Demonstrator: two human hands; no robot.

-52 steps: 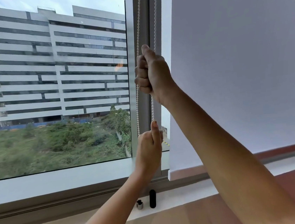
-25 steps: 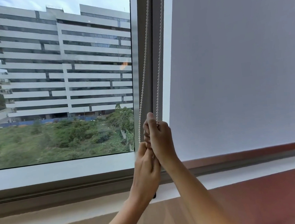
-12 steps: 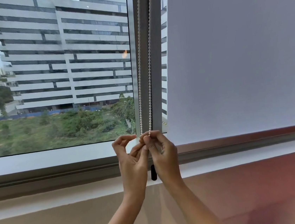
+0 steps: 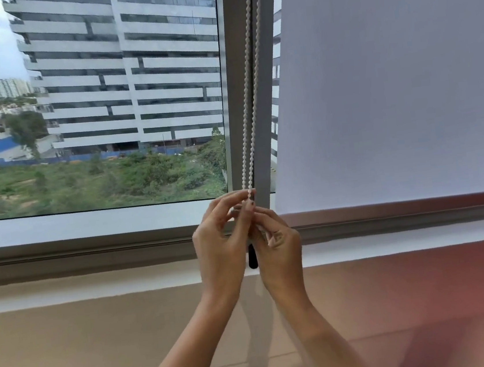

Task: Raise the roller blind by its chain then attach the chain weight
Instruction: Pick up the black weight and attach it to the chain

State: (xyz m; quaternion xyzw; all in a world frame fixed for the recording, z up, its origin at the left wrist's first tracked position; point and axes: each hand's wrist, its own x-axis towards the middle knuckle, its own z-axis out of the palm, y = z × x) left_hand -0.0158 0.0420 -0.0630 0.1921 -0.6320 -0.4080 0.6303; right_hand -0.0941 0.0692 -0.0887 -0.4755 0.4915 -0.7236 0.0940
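The left hand (image 4: 220, 246) pinches the white beaded chain (image 4: 250, 92) between thumb and forefinger at the foot of the grey mullion (image 4: 231, 63). Both strands hang close together down the mullion. Below, the dark chain weight (image 4: 252, 259) peeks out between the palms, over the white sill (image 4: 95, 286). The right hand (image 4: 280, 239), touching the left, curls its fingers round the chain lower down. The pale roller blind (image 4: 388, 76) covers the right pane, its bottom edge just above the lower frame.
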